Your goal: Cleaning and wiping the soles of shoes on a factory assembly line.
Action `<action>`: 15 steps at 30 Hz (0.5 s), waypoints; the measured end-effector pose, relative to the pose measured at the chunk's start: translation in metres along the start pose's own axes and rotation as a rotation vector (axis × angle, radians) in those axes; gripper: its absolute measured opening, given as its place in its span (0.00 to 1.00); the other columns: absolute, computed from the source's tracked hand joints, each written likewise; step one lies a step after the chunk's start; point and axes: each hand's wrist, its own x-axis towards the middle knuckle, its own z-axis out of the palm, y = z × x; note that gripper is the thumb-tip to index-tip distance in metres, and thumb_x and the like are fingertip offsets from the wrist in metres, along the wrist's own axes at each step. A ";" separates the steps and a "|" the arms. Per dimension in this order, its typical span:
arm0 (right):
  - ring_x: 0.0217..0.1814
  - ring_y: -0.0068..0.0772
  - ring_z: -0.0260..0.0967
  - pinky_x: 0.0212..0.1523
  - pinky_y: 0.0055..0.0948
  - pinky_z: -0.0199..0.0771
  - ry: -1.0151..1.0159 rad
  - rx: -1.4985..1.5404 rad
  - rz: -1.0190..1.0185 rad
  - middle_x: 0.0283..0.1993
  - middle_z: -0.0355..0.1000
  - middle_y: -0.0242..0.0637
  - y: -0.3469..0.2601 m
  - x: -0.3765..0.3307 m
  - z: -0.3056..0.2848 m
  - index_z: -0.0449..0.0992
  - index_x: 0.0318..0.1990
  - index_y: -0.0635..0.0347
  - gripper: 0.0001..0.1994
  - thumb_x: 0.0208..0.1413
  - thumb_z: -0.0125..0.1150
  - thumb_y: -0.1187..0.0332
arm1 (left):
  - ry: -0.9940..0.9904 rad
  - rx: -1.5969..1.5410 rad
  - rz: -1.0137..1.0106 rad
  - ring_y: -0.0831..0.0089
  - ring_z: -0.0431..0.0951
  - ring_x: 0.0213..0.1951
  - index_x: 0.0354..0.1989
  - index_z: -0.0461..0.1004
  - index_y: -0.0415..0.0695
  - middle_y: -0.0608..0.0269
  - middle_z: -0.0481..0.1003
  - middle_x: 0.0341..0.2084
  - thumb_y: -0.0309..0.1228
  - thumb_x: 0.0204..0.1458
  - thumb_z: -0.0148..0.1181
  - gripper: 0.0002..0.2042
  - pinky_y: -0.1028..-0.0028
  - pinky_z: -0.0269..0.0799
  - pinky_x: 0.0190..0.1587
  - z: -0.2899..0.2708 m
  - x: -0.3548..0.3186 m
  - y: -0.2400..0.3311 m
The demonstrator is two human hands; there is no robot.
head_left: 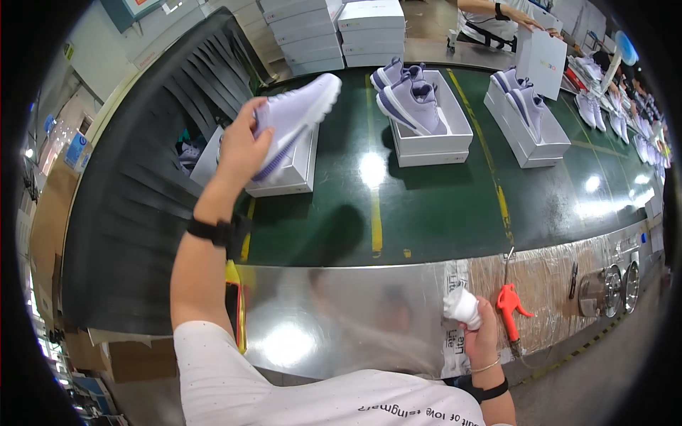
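Observation:
My left hand (243, 145) grips a lavender sneaker (298, 106) near one end, its white sole facing up and right. The shoe is held above a white shoe box (302, 170) on the green conveyor belt, hiding much of that box. Low on the right, my right hand (484, 334) is closed round a crumpled white wad (462, 305); whether it is paper or cloth I cannot tell. Just right of that hand lies a red air blow gun (509, 311) on the taped bench covering.
More sneakers stand in a middle box (433, 150) and a right box (536, 150) on the green belt (341, 220). Black strip curtains (135, 199) hang over a tunnel at left. Stacked boxes (305, 42) rise behind; a co-worker's hand (522, 18) touches a box lid. Metal tins (600, 292) sit right.

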 end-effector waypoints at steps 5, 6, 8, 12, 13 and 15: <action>0.32 0.27 0.69 0.25 0.25 0.70 0.068 -0.088 -0.004 0.35 0.69 0.35 0.003 0.002 0.005 0.65 0.43 0.60 0.11 0.55 0.50 0.66 | 0.079 0.910 0.374 0.64 0.74 0.35 0.44 0.69 0.49 0.59 0.74 0.32 0.25 0.45 0.54 0.15 0.65 0.53 0.57 0.004 0.070 -0.027; 0.32 0.27 0.69 0.25 0.25 0.70 0.079 -0.076 -0.021 0.35 0.69 0.35 0.004 0.003 0.006 0.65 0.43 0.60 0.11 0.55 0.50 0.66 | 0.061 1.053 0.459 0.66 0.74 0.35 0.41 0.70 0.50 0.62 0.73 0.30 0.25 0.46 0.52 0.12 0.63 0.48 0.59 0.008 0.083 -0.043; 0.32 0.27 0.69 0.26 0.26 0.71 0.099 -0.077 0.039 0.35 0.69 0.35 0.005 0.006 0.007 0.65 0.42 0.60 0.10 0.54 0.51 0.67 | 0.105 1.099 0.568 0.68 0.74 0.38 0.39 0.70 0.52 0.64 0.73 0.29 0.24 0.47 0.49 0.11 0.60 0.46 0.60 0.024 0.091 -0.073; 0.32 0.27 0.69 0.26 0.26 0.72 0.091 -0.052 0.039 0.34 0.69 0.35 0.008 0.009 -0.001 0.66 0.41 0.60 0.10 0.52 0.53 0.69 | -0.419 1.369 0.332 0.66 0.74 0.38 0.35 0.75 0.50 0.64 0.74 0.30 0.28 0.45 0.52 0.09 0.56 0.43 0.61 0.065 0.091 -0.124; 0.32 0.27 0.69 0.25 0.27 0.72 0.091 -0.044 0.039 0.34 0.69 0.35 0.007 0.009 -0.002 0.66 0.41 0.60 0.10 0.51 0.53 0.68 | -0.493 1.357 0.207 0.65 0.75 0.38 0.33 0.75 0.49 0.63 0.75 0.29 0.29 0.43 0.52 0.08 0.54 0.45 0.60 0.072 0.088 -0.129; 0.33 0.26 0.69 0.28 0.27 0.72 0.103 -0.032 0.038 0.35 0.69 0.35 0.002 0.010 -0.002 0.67 0.41 0.60 0.10 0.51 0.54 0.68 | -0.567 1.343 0.090 0.65 0.75 0.37 0.30 0.76 0.49 0.63 0.75 0.28 0.29 0.42 0.53 0.07 0.53 0.48 0.59 0.083 0.093 -0.125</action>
